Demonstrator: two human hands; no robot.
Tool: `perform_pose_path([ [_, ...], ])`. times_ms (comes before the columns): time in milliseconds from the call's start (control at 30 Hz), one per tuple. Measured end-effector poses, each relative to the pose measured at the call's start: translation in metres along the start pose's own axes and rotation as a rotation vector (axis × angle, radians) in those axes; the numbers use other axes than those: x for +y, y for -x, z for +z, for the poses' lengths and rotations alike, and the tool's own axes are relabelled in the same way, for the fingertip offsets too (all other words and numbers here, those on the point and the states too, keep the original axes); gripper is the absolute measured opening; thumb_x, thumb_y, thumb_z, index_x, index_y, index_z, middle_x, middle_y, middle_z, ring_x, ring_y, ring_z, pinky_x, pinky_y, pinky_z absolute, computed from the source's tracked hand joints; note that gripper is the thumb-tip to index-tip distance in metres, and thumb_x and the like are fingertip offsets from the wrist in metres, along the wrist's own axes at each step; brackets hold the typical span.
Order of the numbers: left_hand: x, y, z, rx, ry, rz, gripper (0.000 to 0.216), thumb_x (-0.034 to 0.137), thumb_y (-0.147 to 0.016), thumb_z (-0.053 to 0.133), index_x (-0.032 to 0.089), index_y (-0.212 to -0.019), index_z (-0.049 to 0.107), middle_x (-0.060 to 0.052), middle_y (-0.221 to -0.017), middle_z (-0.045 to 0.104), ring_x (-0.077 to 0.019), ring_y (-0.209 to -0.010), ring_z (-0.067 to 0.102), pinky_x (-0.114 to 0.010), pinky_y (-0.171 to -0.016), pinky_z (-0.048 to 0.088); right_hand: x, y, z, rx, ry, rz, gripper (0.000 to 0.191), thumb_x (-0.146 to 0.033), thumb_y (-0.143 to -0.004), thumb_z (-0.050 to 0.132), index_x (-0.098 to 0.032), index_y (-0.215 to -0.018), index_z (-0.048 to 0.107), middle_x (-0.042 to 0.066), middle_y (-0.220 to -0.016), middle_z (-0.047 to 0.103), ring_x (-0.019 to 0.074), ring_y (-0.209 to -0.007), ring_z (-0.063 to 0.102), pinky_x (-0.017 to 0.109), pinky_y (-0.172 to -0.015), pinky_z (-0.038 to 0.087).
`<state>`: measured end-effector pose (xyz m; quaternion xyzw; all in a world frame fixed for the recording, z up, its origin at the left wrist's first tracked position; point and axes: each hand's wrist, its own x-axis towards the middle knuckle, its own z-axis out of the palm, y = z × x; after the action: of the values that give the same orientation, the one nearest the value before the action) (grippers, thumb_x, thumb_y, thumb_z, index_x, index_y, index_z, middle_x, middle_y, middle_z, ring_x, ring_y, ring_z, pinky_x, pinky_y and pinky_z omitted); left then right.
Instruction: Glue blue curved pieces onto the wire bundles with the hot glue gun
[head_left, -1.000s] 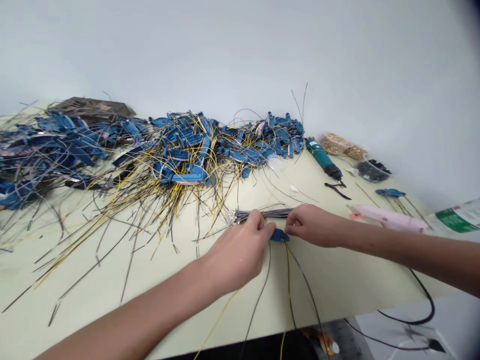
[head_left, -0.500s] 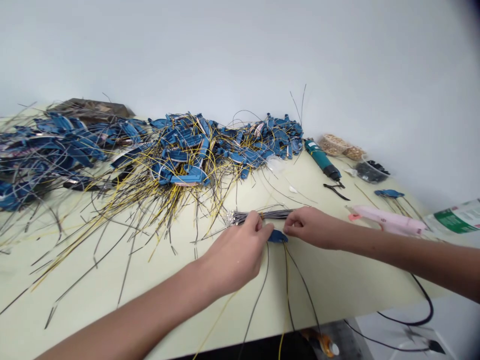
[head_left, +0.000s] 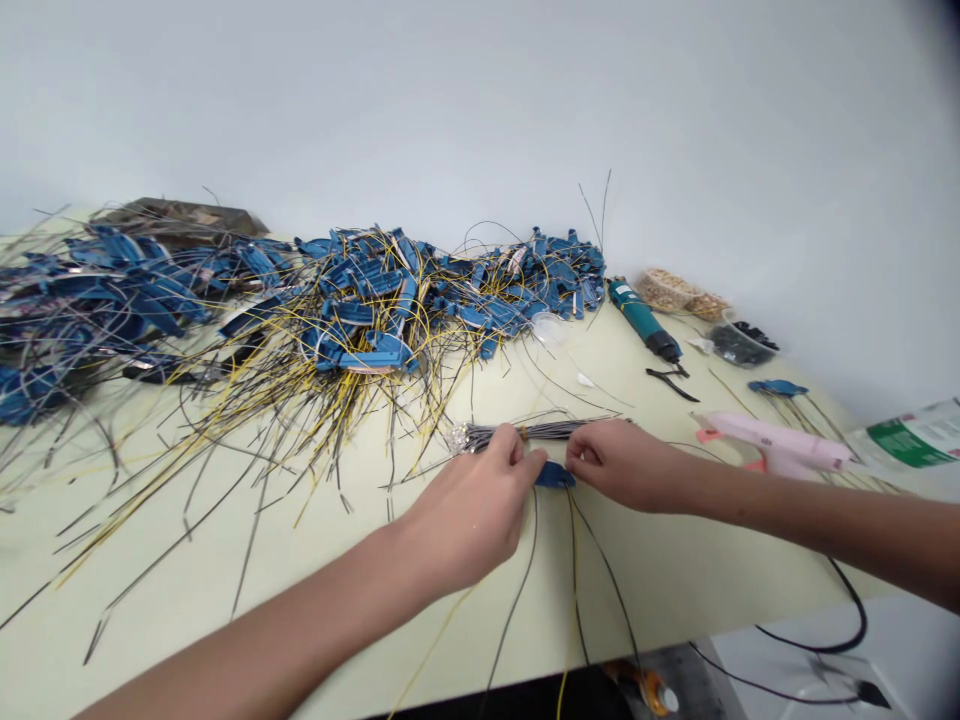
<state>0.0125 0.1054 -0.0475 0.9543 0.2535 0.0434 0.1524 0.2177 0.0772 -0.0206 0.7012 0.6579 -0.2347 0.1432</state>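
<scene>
A small blue plastic part [head_left: 555, 475] lies between my two hands, with black and yellow wires [head_left: 576, 560] hanging from it toward the table's front edge. My left hand [head_left: 480, 510] is closed, pinching the part's left end between thumb and fingers. At its right end, my right hand [head_left: 626, 465] has its fingers curled together; whatever is between those fingertips is hidden. Just behind both hands lies a tied bundle of grey wires [head_left: 555, 430] with pale, shiny tips at the left.
A tangled heap of blue parts with wires [head_left: 375, 300] spreads across the back and left. To the right are a teal power tool [head_left: 641, 318], a pink glue gun [head_left: 780, 440], a tub of black pieces [head_left: 741, 342], another blue part [head_left: 778, 387] and a green-labelled bottle [head_left: 915, 437].
My right hand has shifted slightly and turned a little beside the blue part. A thin dark wire now shows behind the right wrist. My left hand keeps its hold.
</scene>
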Motion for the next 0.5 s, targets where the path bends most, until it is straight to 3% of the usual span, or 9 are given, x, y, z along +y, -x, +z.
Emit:
perform_pose_path([
  [500, 0.000, 0.000, -0.001, -0.006, 0.001, 0.007, 0.048, 0.010, -0.088, 0.036, 0.022, -0.134, 0.043, -0.010, -0.108, 0.048, -0.0162, -0.058, 0.052, -0.036, -0.055, 0.049, 0.003, 0.004, 0.011, 0.138, 0.070, -0.080, 0.024, -0.037, -0.095, 0.056, -0.015, -0.094, 0.064, 0.001, -0.086, 0.066, 0.0143, -0.078, 0.064, 0.035, -0.075, 0.053],
])
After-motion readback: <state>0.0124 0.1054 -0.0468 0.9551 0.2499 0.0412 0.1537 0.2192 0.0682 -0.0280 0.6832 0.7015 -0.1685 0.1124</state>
